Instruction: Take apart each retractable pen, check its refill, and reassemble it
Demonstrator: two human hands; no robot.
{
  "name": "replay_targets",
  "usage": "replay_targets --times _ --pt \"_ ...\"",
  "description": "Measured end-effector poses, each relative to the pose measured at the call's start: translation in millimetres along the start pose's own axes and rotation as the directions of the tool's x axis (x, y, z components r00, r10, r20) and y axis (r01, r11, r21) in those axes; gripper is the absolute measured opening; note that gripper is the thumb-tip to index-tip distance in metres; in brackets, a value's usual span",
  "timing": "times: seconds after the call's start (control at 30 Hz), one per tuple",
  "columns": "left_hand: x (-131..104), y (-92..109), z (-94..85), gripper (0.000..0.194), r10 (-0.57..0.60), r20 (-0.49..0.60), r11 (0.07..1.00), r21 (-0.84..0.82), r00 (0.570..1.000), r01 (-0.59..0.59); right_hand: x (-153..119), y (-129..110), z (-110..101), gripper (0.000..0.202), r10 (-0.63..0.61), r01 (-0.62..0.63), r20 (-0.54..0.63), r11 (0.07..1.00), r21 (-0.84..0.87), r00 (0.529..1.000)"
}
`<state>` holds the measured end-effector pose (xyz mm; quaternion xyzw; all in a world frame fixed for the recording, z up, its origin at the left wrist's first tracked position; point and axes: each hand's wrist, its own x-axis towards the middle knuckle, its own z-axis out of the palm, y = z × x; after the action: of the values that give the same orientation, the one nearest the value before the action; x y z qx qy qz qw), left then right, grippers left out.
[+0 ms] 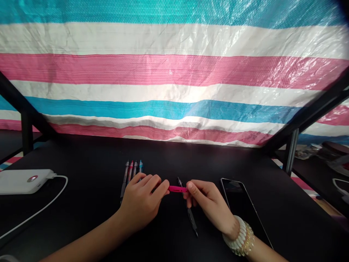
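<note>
Between my two hands a bright pink pen [177, 189] lies level, just above the table; only its middle shows, so I cannot tell its exact kind. My left hand [144, 198] is closed around its left end. The right end is pinched between thumb and fingers of my right hand [205, 196]. Beneath it, near my right fingers, a black pen [192, 217] rests on the table at a slant. Several pens [131, 171] with dark, pink and blue tops lie side by side behind my left hand, which hides their lower parts.
A phone [244, 203] with a dark screen lies right of my right hand. On the left sits a white power bank [24, 181] with a white cable [58, 194]. Black frame bars [291, 151] flank the black tabletop [89, 160]; a striped plastic sheet [169, 69] hangs behind.
</note>
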<state>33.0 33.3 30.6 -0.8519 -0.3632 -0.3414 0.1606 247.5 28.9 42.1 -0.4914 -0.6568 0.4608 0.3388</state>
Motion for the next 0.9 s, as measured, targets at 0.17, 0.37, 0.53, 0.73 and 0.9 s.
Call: replay_targets --times 0.17,0.37,0.53,0.73,0.9 --pt "0.4 -0.7 -1.2 0.012 0.034 0.016 0.999 0.019 0.999 -0.034 1.6 2.5 2.5 0.047 0.027 -0.028 -0.031 0.999 -0.025 0.999" --pt "0.1 1.7 -2.4 0.015 0.027 0.027 1.0 0.006 0.999 -0.027 -2.1 4.4 5.5 0.03 0.004 -0.007 -0.106 0.999 -0.033 0.994" --pt "-0.3 1.6 -2.3 0.013 0.005 0.033 1.0 -0.001 0.999 -0.005 -1.4 6.0 5.9 0.017 -0.042 0.039 -0.176 0.999 -0.023 0.984" --pt "0.0 2.2 -8.6 0.022 -0.058 0.081 0.992 -0.107 0.995 0.067 -0.6 2.0 2.9 0.032 -0.005 0.005 -0.091 1.0 -0.004 0.996" --pt "-0.8 1.4 -9.2 0.017 -0.106 0.079 0.975 -0.186 0.991 0.119 -0.9 2.0 2.1 0.042 0.019 -0.019 -0.066 1.0 0.002 0.998"
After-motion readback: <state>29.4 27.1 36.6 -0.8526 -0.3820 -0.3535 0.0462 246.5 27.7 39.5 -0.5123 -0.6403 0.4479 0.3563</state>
